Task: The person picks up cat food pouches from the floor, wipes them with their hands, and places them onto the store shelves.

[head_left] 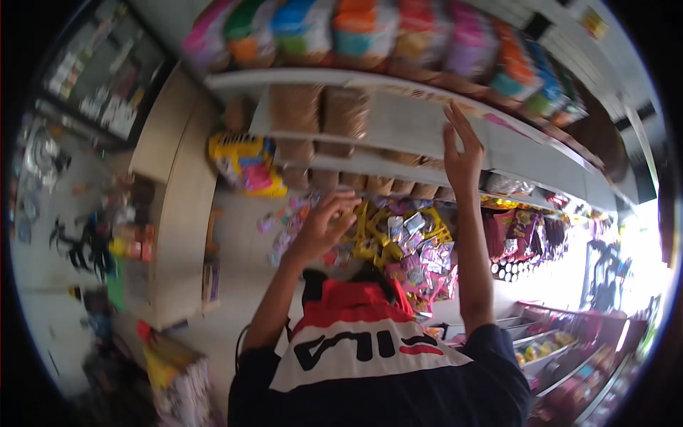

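My right hand point(464, 153) is raised near the front edge of the white shelf point(405, 117), its fingers apart and nothing between them. Lower and to the left, my left hand point(326, 226) hangs in the air with spread, slightly curled fingers, holding nothing. Clear bags of brown pellets point(346, 112) stand on the shelf. Colourful packed bags point(364, 32) line the shelf above. Below my hands, a pile of small shiny packets point(427, 260) and yellow packaging point(366, 231) lies on the floor, partly blurred.
A yellow bag point(245, 165) rests beside a wooden cabinet point(174, 213) at the left. Pink and purple packets point(525, 231) hang at the right, above trays of goods point(544, 346). A filled sack point(178, 381) stands at the lower left.
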Tool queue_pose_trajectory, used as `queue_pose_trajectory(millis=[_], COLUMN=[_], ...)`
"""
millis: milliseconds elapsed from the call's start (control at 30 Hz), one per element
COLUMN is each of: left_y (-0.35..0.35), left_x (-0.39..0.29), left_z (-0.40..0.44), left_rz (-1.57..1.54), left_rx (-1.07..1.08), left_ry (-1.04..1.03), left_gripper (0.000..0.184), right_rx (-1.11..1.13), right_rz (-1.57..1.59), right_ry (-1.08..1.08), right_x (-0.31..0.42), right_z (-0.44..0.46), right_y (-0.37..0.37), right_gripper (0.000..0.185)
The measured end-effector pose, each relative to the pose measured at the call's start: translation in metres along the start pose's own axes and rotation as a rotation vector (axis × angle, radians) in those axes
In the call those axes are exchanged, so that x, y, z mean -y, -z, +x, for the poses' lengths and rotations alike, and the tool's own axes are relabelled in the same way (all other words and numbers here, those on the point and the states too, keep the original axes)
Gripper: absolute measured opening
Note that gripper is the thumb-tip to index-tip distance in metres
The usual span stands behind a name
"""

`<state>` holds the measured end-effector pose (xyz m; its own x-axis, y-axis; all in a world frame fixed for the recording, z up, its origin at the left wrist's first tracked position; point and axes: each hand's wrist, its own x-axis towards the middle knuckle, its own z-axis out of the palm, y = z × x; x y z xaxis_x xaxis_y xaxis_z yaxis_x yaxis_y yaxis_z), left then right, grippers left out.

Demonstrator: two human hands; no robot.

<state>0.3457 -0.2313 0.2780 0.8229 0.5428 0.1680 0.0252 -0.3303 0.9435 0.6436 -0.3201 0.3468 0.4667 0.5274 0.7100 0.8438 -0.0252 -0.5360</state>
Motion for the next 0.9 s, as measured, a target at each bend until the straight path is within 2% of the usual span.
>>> queue_pose_trajectory(millis=[33,100,167,300,333,400,433,533,567,633,700,767,800,867,900], left_y=[0.014,0.037,0.064,0.105,0.111,0.116,0.115,0.110,0.107,0.098,0.087,0.073,0.068,0.063,0.062], left_x=[0.012,0.030,0.043,0.082,0.099,0.134,0.154,0.222,0.246,0.301,0.372,0.447,0.483,0.569,0.614], left_z=[-0.009,-0.036,-0.057,-0.109,-0.126,-0.160,-0.175,-0.216,-0.228,-0.239,-0.255,-0.277,-0.292,-0.314,-0.331], left_rz=[0.004,-0.009,-0.003,-0.030,-0.068,-0.133,-0.145,-0.317,-0.325,-0.590,-0.658,-0.776,-0.780,-0.490,-0.278], left_rx=[-0.018,-0.046,-0.180,-0.347,-0.414,-0.542,-0.544,-0.710,-0.708,-0.819,-0.811,-0.786,-0.759,-0.313,-0.116], left_ry=[0.028,0.080,0.207,0.326,0.388,0.513,0.542,0.655,0.675,1.021,1.150,1.360,1.398,1.404,1.247], left_gripper=[0.027,0.028,0.029,0.028,0.028,0.029,0.029,0.028,0.028,0.029,0.029,0.029,0.029,0.032,0.032], right_rx=[0.058,0.160,0.448,0.765,0.802,0.951,0.971,1.108,1.114,1.071,1.056,1.170,1.160,1.082,1.022], right_rz=[0.027,0.207,0.067,0.513,0.502,0.774,0.766,0.805,0.794,0.628,0.520,0.280,0.259,0.312,0.773], right_ry=[-0.006,-0.342,-0.428,-0.700,-0.718,-0.872,-0.896,-1.504,-1.524,-1.693,-1.807,-1.743,-1.784,-1.928,-2.123], right_x=[0.003,-0.007,-0.004,0.015,0.027,0.048,0.054,0.062,0.059,0.031,-0.014,-0.074,-0.086,-0.122,-0.165], right_z=[-0.024,-0.082,-0.136,-0.234,-0.248,-0.274,-0.286,-0.323,-0.339,-0.393,-0.473,-0.574,-0.609,-0.671,-0.731], right_y=[-0.020,-0.062,-0.100,-0.176,-0.189,-0.214,-0.225,-0.272,-0.291,-0.328,-0.361,-0.385,-0.394,-0.426,-0.435], right_gripper=[0.031,0.032,0.032,0.031,0.031,0.033,0.033,0.028,0.028,0.026,0.026,0.029,0.029,0.025,0.025])
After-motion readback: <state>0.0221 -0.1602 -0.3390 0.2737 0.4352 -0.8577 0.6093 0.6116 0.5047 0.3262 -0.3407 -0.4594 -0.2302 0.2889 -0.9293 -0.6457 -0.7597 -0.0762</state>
